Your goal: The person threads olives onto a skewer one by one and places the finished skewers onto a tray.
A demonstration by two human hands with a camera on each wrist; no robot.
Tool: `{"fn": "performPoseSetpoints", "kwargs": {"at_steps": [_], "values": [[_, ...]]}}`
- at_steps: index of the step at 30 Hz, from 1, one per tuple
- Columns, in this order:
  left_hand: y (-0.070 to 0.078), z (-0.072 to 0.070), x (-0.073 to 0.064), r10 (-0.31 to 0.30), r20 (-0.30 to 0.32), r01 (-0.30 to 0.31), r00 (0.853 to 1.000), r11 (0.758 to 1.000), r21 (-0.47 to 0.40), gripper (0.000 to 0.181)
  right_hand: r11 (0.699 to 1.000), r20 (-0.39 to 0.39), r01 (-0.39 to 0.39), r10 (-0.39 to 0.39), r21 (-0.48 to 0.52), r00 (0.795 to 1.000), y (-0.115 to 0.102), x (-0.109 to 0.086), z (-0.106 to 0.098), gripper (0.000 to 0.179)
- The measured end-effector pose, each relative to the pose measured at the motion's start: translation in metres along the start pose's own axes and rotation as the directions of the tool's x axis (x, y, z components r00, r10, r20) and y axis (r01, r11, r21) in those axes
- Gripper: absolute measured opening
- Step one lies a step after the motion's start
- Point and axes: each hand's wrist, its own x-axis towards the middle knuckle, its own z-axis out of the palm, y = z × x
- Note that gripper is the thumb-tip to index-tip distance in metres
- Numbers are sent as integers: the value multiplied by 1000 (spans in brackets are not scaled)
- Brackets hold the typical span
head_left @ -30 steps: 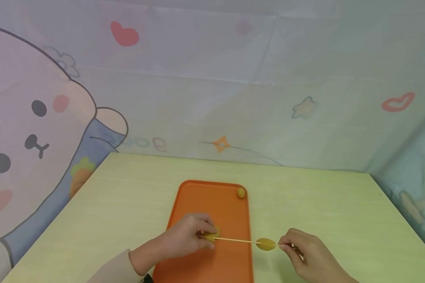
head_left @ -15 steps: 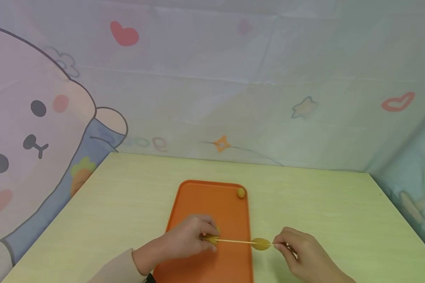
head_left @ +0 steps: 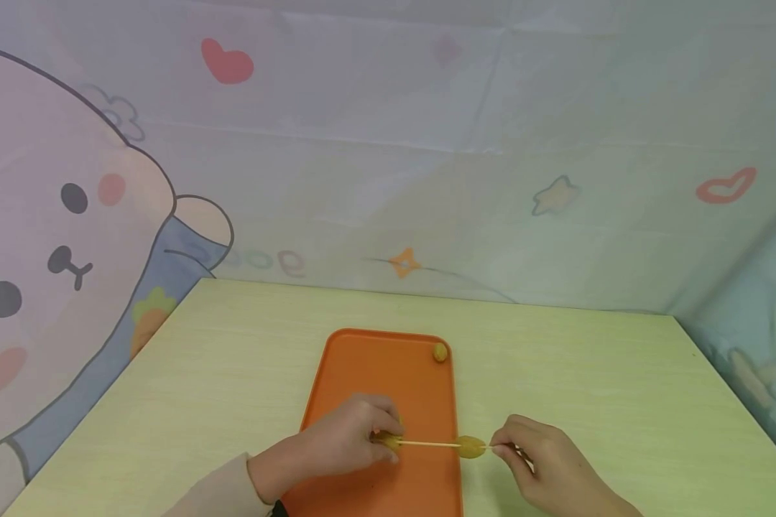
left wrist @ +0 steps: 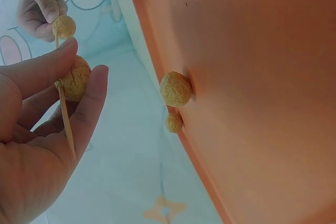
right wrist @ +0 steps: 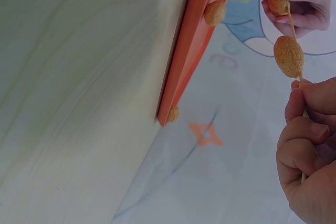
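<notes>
Skewer, thin and wooden, lies roughly level btwn the two hands, held up off the orange tray per the wrist views. Left hand has thumb and fingers clamped on a rough tan ball at one end, w/ digits on opposite sides, prob. b/c a round thing needs pressure from both sides so it won't roll. Stick's pointed end pokes out past that ball over the palm; can't tell for sure if it runs through the middle or near the edge. Right hand pinches the stick btwn thumb and forefinger, other fingers curled round the shaft behind, prob. for a firm, straight line w/o wobble. Oval ball sits on the stick right by those fingertips, over the tray's R rim in the head view; gripping so close behind it likely backs it up & leaves bare shaft btwn the two balls. Far-corner ball rests inside the tray, where the raised rim prob. stops it rolling onto the pale wood-grain table. Another loose ball is on the tray too, nearer the hands, mostly hidden by left hand from the head cam.
</notes>
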Motion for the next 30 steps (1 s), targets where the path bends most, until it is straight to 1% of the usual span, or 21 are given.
{"fn": "performPoseSetpoints", "kwargs": {"at_steps": [3, 9, 15, 19, 25, 30], "values": [[1, 0, 1, -7, 10, 7, 1000, 1000, 9, 16, 1000, 3, 4, -4, -7, 1000, 0, 0, 1, 12], [2, 1, 3, -16, 17, 16, 1000, 1000, 16, 15, 1000, 10, -4, 4, -26, 1000, -2, 3, 2, 19], [4, 1, 5, -20, 19, 20, 1000, 999, 44, 14, 999, 18, -9, 9, -34, 1000, -3, 5, 3, 20], [5, 2, 7, -7, 14, 6, 1000, 998, 59, 15, 1000, 12, -13, 13, -24, 1000, -4, 7, 5, 21], [6, 3, 9, 26, -3, -26, 1000, 996, 82, 14, 1000, -13, 1, -1, -13, 1000, -5, 9, 7, 13], [8, 4, 11, 23, 2, -23, 1000, 996, 84, 16, 1000, -21, 6, -7, -21, 1000, -6, 12, 8, 12]]}}
